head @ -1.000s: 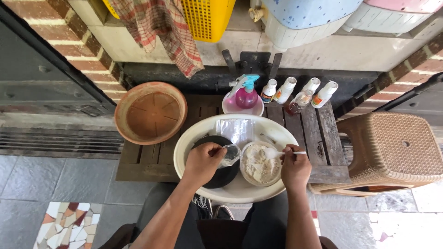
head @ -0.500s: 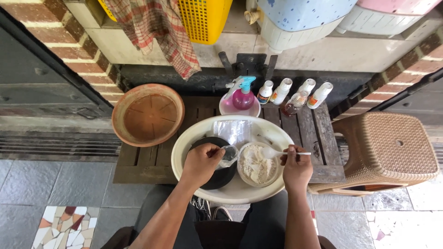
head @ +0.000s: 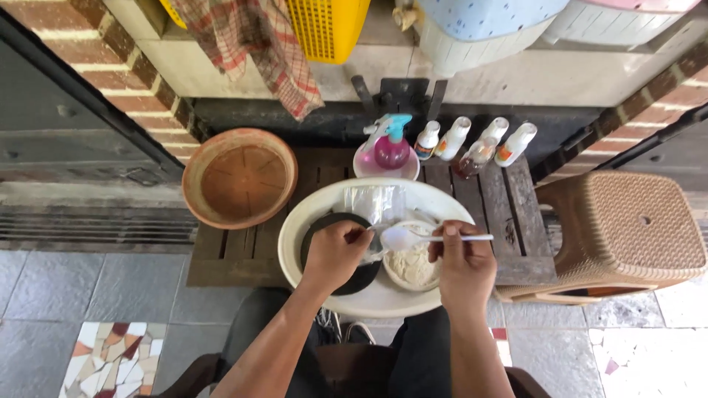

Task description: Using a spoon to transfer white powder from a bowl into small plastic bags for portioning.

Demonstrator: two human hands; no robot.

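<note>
The right hand (head: 463, 269) pinches a white spoon (head: 420, 237) over the small bowl (head: 411, 267) of white paste. The left hand (head: 335, 254) curls around a black dish (head: 324, 236) inside the big white basin (head: 310, 221). Keeping the spoon flat should stop spills.

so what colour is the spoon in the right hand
White, a plastic-looking spoon held by the right hand over the small bowl; the head view shows it best.
</note>
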